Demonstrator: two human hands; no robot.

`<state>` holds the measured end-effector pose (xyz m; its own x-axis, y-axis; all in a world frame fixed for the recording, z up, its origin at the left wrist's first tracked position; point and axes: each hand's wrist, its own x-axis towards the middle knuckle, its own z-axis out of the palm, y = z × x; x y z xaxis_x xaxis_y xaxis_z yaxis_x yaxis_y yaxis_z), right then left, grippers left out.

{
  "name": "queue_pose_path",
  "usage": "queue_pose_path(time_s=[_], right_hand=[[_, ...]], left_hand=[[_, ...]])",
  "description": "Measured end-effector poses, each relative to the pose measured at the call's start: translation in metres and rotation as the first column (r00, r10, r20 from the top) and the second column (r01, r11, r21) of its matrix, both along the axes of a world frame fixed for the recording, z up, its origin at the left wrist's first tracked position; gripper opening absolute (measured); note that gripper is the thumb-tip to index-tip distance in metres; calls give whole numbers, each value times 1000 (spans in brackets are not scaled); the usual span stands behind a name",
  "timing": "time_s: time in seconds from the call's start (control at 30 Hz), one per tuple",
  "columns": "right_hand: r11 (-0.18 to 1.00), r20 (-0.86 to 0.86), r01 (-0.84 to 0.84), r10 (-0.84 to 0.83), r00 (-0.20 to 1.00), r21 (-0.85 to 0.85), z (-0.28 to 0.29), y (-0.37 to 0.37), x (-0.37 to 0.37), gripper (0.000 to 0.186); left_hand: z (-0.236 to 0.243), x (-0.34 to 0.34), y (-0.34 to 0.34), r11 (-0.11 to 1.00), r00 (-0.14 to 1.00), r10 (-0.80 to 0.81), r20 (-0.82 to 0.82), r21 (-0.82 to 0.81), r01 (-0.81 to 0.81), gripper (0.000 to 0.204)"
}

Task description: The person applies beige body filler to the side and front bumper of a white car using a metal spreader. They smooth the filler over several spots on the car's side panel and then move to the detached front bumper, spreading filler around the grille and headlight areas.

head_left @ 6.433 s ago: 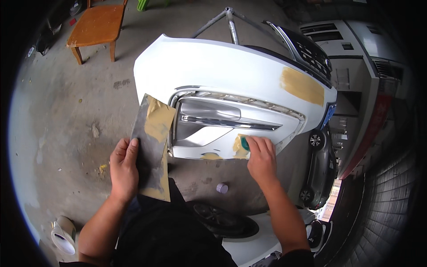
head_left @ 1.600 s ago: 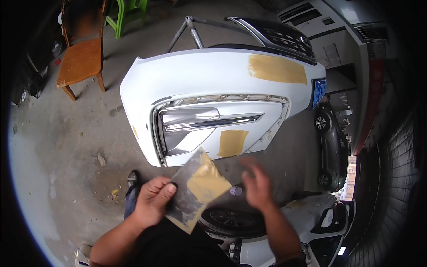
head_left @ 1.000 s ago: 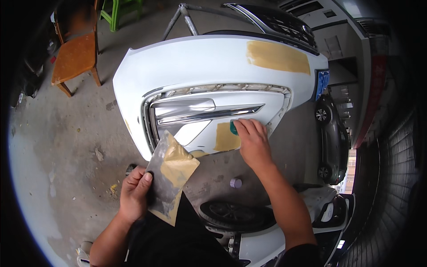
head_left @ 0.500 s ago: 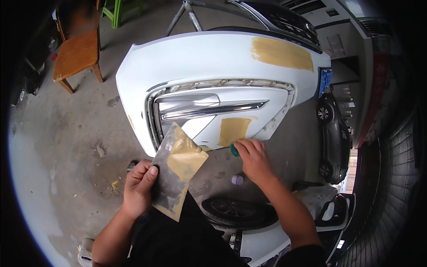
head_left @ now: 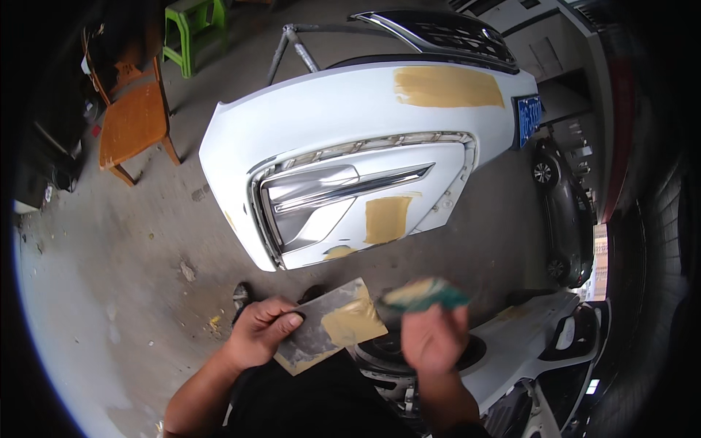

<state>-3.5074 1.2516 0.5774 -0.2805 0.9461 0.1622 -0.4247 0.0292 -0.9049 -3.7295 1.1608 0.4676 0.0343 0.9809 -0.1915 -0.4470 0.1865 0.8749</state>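
Observation:
A flat grey mixing board [head_left: 305,326] with a mound of tan filler putty [head_left: 350,321] is gripped at its edge by my left hand [head_left: 259,332], thumb on top. To its right, my right hand [head_left: 436,339] holds a green putty spreader [head_left: 447,296], blurred by motion, with tan putty smeared along it. Both hands are apart from the white car bumper [head_left: 307,102] in front of me. Tan putty patches lie on the bumper: a long upper patch [head_left: 449,86], a squarish patch [head_left: 387,219] and a small patch [head_left: 340,252] at the near edge.
Behind the bumper stand a metal stand [head_left: 292,47] and a dark grille [head_left: 438,33]. A wooden chair [head_left: 135,120] and a green stool [head_left: 193,29] are at far left. A dark car [head_left: 566,212] sits at right; a wheel and white body parts [head_left: 504,339] lie nearer.
My right hand has drawn the spreader back from the bumper toward me, turning it up with putty showing. The board has tilted flatter and moved right. The view has shifted slightly.

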Motion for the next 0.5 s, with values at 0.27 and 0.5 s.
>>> queue_pose_path(time_s=[0.27, 0.5], right_hand=[[873, 367, 176, 4, 930, -455, -40, -42, 29, 30], [719, 766, -320, -455, 454, 616, 16, -24, -11, 26]], left_hand=[[6, -36, -15, 971, 976, 209, -61, -103, -215, 17], [24, -31, -14, 971, 932, 227, -281, -14, -241, 18]])
